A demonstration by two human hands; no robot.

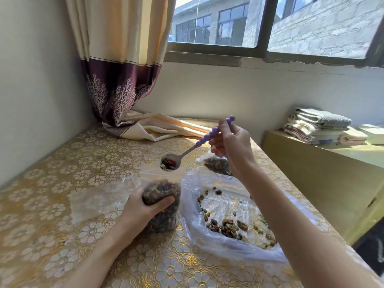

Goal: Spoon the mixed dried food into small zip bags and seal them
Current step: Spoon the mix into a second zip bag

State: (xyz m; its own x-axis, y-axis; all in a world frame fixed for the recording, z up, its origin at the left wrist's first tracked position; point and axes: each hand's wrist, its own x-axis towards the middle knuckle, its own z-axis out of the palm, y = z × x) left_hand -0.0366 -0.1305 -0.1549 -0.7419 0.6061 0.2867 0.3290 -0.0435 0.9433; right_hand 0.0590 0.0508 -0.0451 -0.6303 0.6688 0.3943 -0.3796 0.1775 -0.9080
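My left hand (pixel 143 206) grips a small clear zip bag (pixel 164 196) that stands upright on the table, nearly full of dark mixed dried food, its mouth open. My right hand (pixel 230 146) pinches the purple beaded handle of a metal spoon (pixel 182 154). The spoon's bowl holds a load of dried food and hovers just above the bag's open mouth. To the right lies a large clear plastic bag (pixel 209 238), spread open, with scattered nuts, seeds and dried fruit inside. Behind my right wrist lies another filled small bag (pixel 217 164).
The table (pixel 62 204) wears a gold floral cloth and sits against a wall on the left. A curtain (pixel 122 80) hangs into the far corner, its hem on the table. A lower yellow cabinet (pixel 311 163) with folded towels (pixel 320 125) stands to the right.
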